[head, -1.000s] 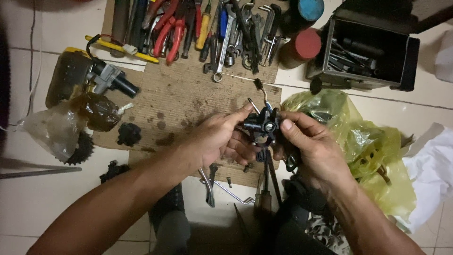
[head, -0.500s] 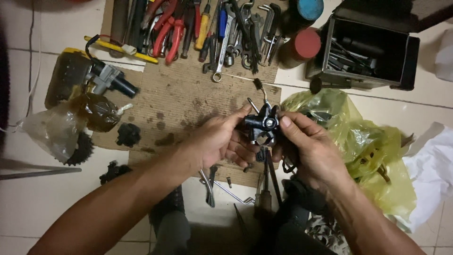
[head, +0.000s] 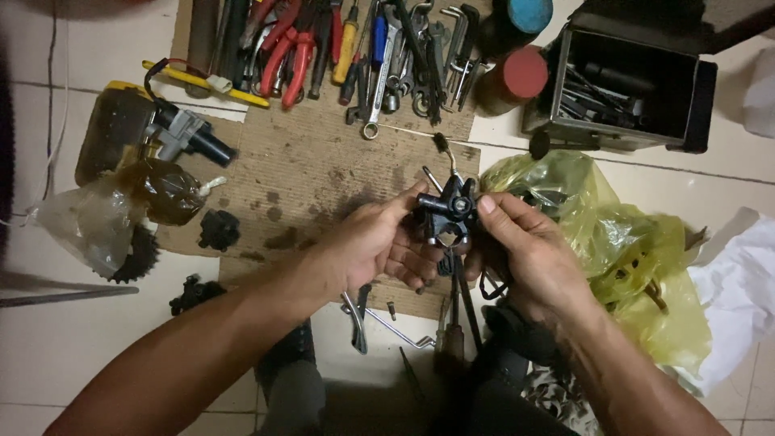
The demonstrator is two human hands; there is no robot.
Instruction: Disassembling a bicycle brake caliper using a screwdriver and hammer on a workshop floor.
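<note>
Small black metal mechanical part (head: 446,214) held between both hands above stained brown cardboard sheet (head: 323,173); left hand (head: 379,242) clasping its left side, right hand (head: 525,250) clamped on its right, thumb on top

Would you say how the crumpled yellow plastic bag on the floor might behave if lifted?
The crumpled yellow plastic bag looks thin and creased, so probably floppy and light. Dark items show through it, so it may sag unevenly. The right hand is beside it.
</note>
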